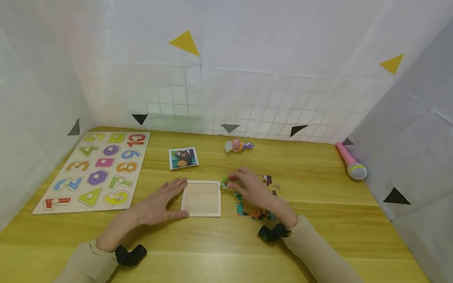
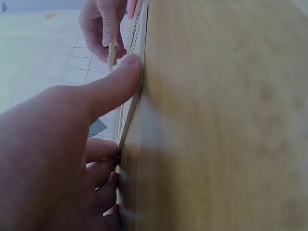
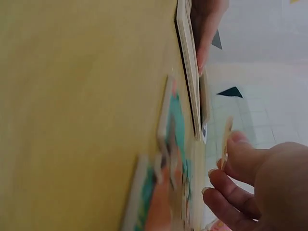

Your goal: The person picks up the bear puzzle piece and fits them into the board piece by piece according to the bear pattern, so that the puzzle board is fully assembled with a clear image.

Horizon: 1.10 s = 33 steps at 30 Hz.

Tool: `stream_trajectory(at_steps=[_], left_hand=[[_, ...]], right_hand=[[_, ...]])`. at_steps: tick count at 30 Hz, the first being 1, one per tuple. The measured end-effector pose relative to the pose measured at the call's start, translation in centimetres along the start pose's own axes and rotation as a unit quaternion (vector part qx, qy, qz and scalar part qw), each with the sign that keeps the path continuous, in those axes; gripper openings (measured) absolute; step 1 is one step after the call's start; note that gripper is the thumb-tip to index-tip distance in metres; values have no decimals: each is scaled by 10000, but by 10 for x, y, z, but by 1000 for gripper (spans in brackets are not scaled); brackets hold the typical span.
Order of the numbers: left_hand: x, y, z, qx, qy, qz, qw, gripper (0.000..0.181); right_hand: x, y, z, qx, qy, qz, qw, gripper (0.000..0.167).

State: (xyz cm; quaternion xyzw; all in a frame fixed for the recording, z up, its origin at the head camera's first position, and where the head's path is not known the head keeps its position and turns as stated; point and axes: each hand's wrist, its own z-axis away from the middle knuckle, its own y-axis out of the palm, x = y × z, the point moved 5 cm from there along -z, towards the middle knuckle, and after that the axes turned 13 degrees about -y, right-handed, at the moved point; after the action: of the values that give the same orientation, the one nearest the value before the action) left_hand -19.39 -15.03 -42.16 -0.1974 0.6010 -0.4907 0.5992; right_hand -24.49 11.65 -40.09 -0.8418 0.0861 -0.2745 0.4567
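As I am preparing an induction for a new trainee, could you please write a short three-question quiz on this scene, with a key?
1. Multiple choice: what does the right hand pinch? A) a pink microphone; B) a puzzle piece; C) a number tile.
2. True or false: in the head view, the wooden tray lies between the left hand and the cluster of puzzle pieces.
3. Fill in the gap: in the head view, the number board lies to the ___ of the bear picture.

Key: 1. B; 2. True; 3. left.
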Motion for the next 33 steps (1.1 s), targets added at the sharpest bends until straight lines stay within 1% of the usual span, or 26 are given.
stream_trajectory(at_steps=[8,14,17,21,23,25,28,33], left_hand=[[3,1,0,29,-85,5,10000,95],[3,0,1,38,-134,41,9999,96],[3,0,1,48,-185,48,9998,96],[4,0,1,33,-189,57,9998,96],[4,0,1,23,-171,63,9998,96],[4,0,1,23,-160,59,9999,96],[4,0,1,33,-153,72,9999,96],[3,1,-1,30,-78,51,10000,96]], right_hand=[[15,13,-14,77,-60,-105,9999,21],[26,26,-30,191,108,-30,9998,29],[32,31,-38,207,-3,104,9997,26],[40,37,-48,83,-252,311,9992,21],[42,41,-51,71,-258,380,9989,21],[43,45,-54,142,-170,401,9989,21],[43,50,-58,229,-53,313,9992,23],[44,58,-60,247,-148,226,9993,21]])
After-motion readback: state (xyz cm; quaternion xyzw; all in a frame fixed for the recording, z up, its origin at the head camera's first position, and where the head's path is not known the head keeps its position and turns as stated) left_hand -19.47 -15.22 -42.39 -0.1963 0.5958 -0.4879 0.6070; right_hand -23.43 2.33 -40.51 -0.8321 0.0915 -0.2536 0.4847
